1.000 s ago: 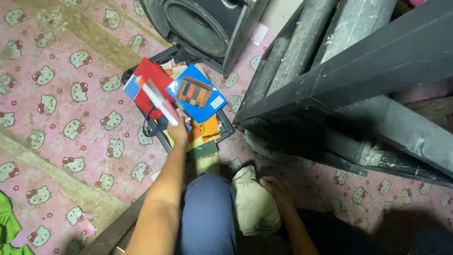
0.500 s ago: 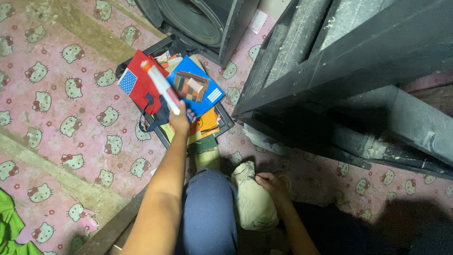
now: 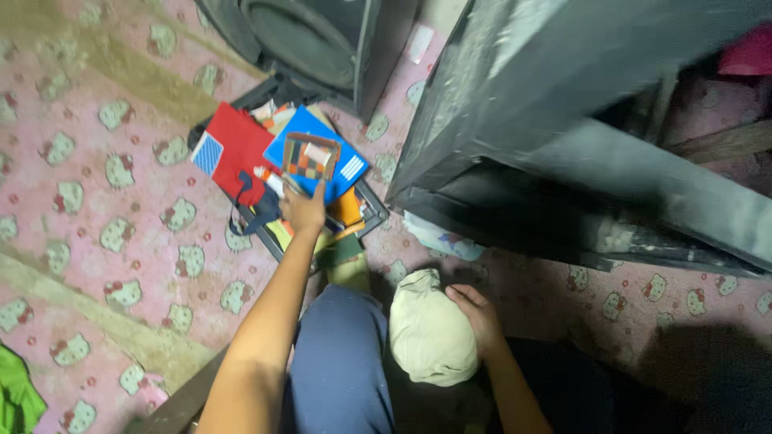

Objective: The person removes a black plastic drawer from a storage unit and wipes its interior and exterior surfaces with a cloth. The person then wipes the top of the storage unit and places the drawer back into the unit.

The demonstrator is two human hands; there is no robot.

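My left hand reaches out over a black tray heaped with books and papers. It grips a white marker with an orange end, which lies low across the pile. A blue notebook with a checked picture tops the heap, and a red bag lies beside it. My right hand rests on a cream cloth bundle by my knee in blue trousers.
A large black speaker stands behind the tray. Dark grey furniture fills the right side, close to the tray. A pink patterned floor covering spreads to the left, with green cloth at the bottom left corner.
My left hand has lowered the marker from pointing up to lying against the pile. The cream bundle has shifted under my right hand, and the view has tilted.
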